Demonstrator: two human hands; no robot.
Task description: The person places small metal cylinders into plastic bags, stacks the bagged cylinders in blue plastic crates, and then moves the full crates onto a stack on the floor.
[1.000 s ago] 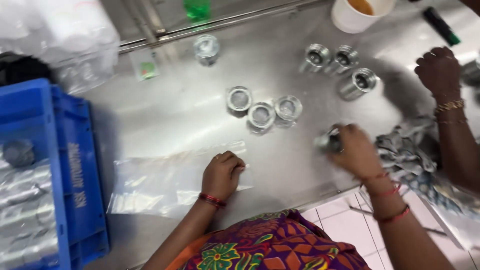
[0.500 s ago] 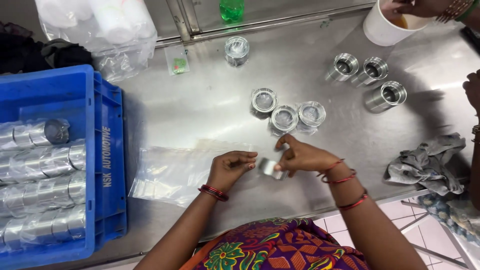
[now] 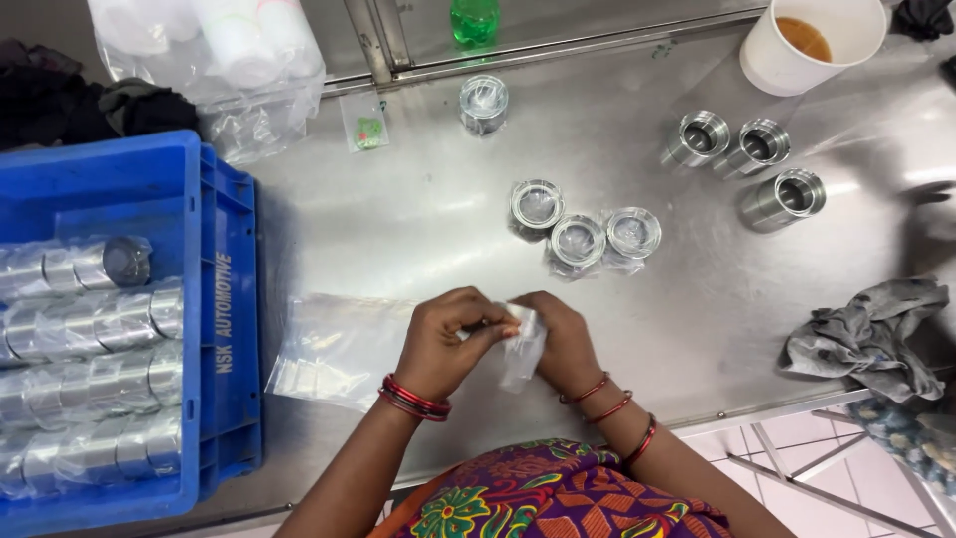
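My left hand [image 3: 446,337] and my right hand [image 3: 560,337] meet at the near edge of the steel table [image 3: 398,219]. Between them they pinch a small clear plastic bag [image 3: 520,344]; a metal part seems to sit inside it, mostly hidden by my fingers. A flat stack of clear bags [image 3: 334,349] lies just left of my left hand. Three bagged metal rings [image 3: 580,239] stand in a cluster beyond my hands. Three bare metal rings [image 3: 745,164] lie on their sides at the far right.
A blue crate [image 3: 214,299] with rows of wrapped metal rings stands at the left. One more wrapped ring [image 3: 484,103], a white cup of brown liquid [image 3: 812,42], a green bottle [image 3: 474,18] and a grey rag [image 3: 868,337] are on the table.
My right hand came in from the right with a metal ring and joined my left hand, which lifted off the flat bags. Both hands now hold a small bag together.
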